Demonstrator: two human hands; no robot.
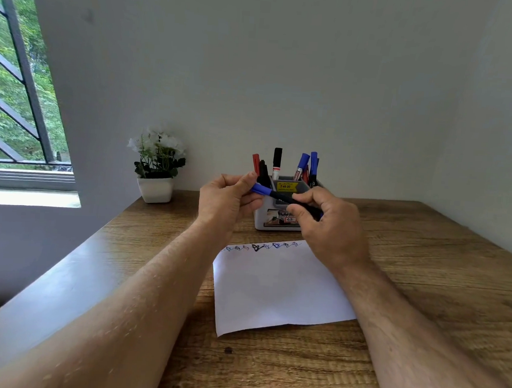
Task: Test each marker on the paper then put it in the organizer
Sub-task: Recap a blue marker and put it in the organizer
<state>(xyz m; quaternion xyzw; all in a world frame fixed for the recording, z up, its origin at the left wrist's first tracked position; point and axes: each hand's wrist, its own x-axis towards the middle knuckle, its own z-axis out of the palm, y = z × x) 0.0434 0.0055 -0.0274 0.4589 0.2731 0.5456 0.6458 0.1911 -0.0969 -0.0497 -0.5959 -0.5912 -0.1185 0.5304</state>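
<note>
Up above the paper [278, 286], both hands hold one marker [281, 197] in the air, just in front of the organizer [274, 222]. Its long axis runs nearly level, slanting a little downward from left to right. The blue cap [261, 189] points left and sits pinched between the fingers of the left hand [227, 201]; the dark barrel runs rightward into the right hand [328, 223], which grips it with thumb and curled fingers. Whether the cap is seated fully or partly pulled off, I cannot tell.

Farthest left, a barred window [20, 86] shows green foliage outside. Next comes a small white pot of white flowers [156, 168], standing at the back left corner of the wooden table [424, 281]. Behind the hands, the pale organizer stands near the back edge, with red, black and blue markers upright in its compartments and a yellow price sticker [286, 186] on its inner wall. The white sheet lies flat on the wood grain, a row of small coloured scribbles [263, 246] along its far edge. A plain grey wall [287, 74] rises behind.
</note>
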